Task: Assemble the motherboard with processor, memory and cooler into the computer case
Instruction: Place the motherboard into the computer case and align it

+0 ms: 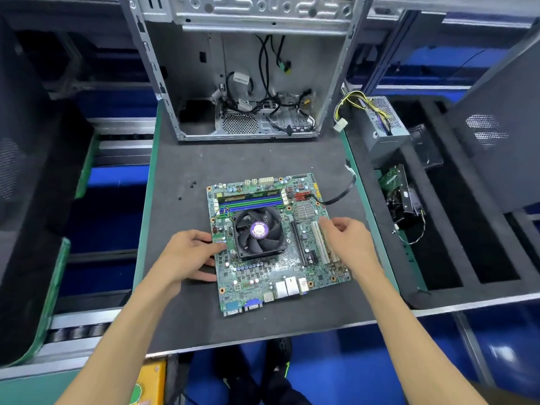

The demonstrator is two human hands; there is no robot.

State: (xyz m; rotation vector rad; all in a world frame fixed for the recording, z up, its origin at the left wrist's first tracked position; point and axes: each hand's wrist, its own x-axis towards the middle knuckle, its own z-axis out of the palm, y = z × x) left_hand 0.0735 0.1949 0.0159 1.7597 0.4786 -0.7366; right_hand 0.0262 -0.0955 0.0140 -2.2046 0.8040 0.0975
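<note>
Computer case (248,83) top cut off; fan label (259,229) text unreadable
</note>
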